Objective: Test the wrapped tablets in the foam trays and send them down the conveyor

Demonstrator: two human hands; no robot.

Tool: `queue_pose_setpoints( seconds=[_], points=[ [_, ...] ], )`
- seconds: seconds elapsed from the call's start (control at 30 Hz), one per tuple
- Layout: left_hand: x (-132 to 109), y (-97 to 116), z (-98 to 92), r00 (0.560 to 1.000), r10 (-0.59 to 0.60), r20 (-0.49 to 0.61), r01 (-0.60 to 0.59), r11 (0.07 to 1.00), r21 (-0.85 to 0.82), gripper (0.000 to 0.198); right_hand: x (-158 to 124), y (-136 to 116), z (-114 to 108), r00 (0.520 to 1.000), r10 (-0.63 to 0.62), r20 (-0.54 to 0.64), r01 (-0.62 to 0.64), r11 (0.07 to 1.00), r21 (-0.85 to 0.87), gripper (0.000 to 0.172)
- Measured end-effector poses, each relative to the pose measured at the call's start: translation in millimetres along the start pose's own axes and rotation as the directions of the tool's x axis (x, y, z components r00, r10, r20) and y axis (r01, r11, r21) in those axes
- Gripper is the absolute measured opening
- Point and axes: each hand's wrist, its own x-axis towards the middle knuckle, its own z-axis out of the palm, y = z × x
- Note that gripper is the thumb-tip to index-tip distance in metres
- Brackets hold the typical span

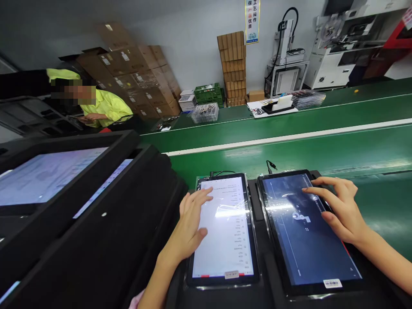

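Left grip (pixel 189 227) and right grip (pixel 344 210), fingers spread, overlie tablets (pixel 223 244).

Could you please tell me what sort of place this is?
Probably an electronics factory floor: two lit tablets side by side, a long green worktop and stacked cardboard boxes suggest it.

Head-worn view: faces forward, down; left hand (pixel 189 224), right hand (pixel 345 211) near.

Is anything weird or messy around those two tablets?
A little: behind the dark-screened tablet, a black plug sticks up and looks loose. Also, a white speck stands out against the black stack on the left. I see no clear spill.
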Motion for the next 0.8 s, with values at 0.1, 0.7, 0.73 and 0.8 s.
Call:
queue_pose_setpoints(
  seconds=[0.1, 0.7, 0.73, 0.8],
  points=[
    [14.7, -4.6, 2.8, 1.0, 0.006, 0.018, -0.007, 0.999, 0.051, 0.085, -1.9, 2.0, 1.6, 1.0, 0.013, -0.019, -0.013, 1.0, -0.008, 0.053],
    [10.0, -21.4, 16.6, 0.996, -0.026, -0.09, 0.023, 0.999, -0.043, 0.085, -2.8, 5.5, 6.2, 0.994, 0.113, -0.001, -0.113, 0.993, 0.036, 0.055],
    [10.6, -22.0, 16.3, 0.993, -0.04, -0.108, 0.033, 0.997, -0.07, 0.088, 0.7, 6.4, 7.8, 0.991, 0.132, 0.009, -0.132, 0.99, 0.041, 0.054],
    [11.5, -24.3, 15.3, 0.989, -0.061, -0.134, 0.044, 0.991, -0.126, 0.092, 14.1, 7.2, 11.1, 0.981, 0.178, 0.07, -0.182, 0.981, 0.059, 0.052]
  ],
)
